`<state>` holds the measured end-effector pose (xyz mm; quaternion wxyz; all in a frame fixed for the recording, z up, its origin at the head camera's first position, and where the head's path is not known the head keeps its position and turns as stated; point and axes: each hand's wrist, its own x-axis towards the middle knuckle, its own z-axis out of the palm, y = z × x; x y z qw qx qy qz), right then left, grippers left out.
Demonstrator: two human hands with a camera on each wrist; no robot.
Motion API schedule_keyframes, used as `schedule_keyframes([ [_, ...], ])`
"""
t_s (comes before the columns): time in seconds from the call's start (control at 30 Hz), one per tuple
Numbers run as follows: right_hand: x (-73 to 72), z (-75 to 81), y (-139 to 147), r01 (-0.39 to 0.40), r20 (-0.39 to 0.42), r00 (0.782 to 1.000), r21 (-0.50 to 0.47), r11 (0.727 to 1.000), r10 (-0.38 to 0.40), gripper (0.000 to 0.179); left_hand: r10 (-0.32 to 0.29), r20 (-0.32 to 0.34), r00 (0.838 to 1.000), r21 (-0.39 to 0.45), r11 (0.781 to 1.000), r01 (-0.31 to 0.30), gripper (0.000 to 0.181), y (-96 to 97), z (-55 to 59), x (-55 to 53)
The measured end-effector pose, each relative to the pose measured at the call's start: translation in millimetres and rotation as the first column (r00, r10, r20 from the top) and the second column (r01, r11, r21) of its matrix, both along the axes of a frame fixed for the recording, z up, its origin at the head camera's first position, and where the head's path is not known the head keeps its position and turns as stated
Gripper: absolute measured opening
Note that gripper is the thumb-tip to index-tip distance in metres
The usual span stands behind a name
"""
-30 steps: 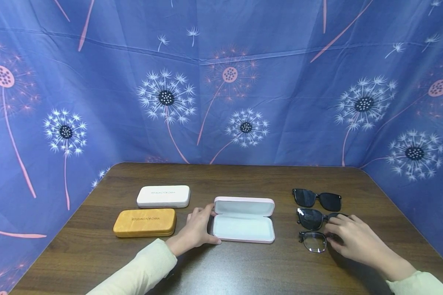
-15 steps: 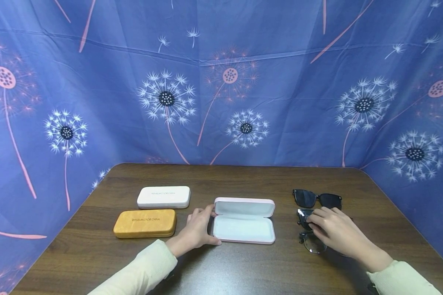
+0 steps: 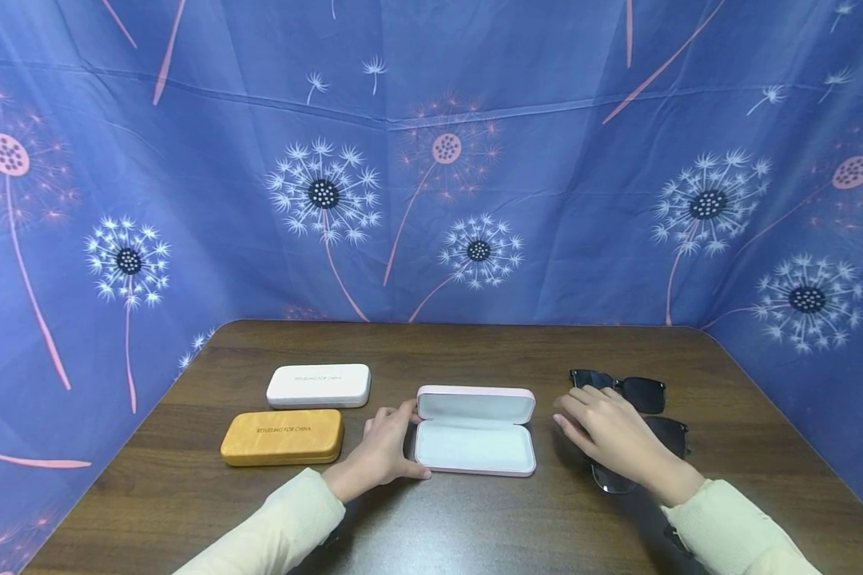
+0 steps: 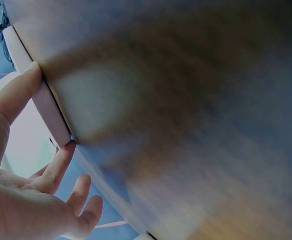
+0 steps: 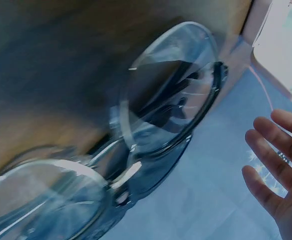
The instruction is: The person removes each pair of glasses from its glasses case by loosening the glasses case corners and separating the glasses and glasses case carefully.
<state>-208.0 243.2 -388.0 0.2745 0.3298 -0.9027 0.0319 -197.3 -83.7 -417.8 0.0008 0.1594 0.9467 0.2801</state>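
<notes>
A pink glasses case point(image 3: 475, 450) with a pale lining stands open in the middle of the table. My left hand point(image 3: 379, 449) holds its left end, thumb at the front corner; in the left wrist view a finger meets the case's other corner. My right hand point(image 3: 607, 431), empty, hovers over the left side of the eyewear, moderately bent fingers pointing toward the case. Beneath it, dark sunglasses point(image 3: 670, 435) and clear-lens glasses point(image 3: 611, 481) are partly hidden. In the right wrist view the clear-lens glasses point(image 5: 50, 200) loom close, fingers point(image 5: 273, 155) apart from them.
A closed white glasses case point(image 3: 319, 387) and a closed yellow glasses case point(image 3: 283, 439) lie on the left of the brown wooden table point(image 3: 475, 351). Another pair of sunglasses point(image 3: 645, 394) lies behind the right hand. A blue dandelion-print cloth point(image 3: 575, 200) hangs around the table.
My right hand has moved left from the right side of the clear-lens glasses, across the eyewear, toward the pink case. The left hand and the case have stayed put.
</notes>
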Motion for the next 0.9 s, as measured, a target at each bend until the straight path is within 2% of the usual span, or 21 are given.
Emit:
schedule_keyframes([
  [0.37, -14.7, 4.8, -25, 0.016, 0.04, 0.999, -0.03, 0.999, -0.015, 0.019, -0.007, -0.003, 1.0, 0.0, 1.0, 0.007, 0.096, 0.4, -0.5, -0.8],
  [0.63, -23.6, 5.9, -40, 0.048, 0.14, 0.989, -0.047, 0.998, -0.041, 0.021, -0.006, 0.006, 1.0, 0.002, 1.0, 0.006, 0.095, 0.1, 0.6, -0.6],
  [0.9, -30.8, 6.4, -46, 0.038, 0.207, 0.978, -0.094, 0.995, -0.018, 0.019, -0.023, 0.004, 1.0, 0.013, 1.0, 0.023, 0.095, -0.3, 0.9, 0.0],
])
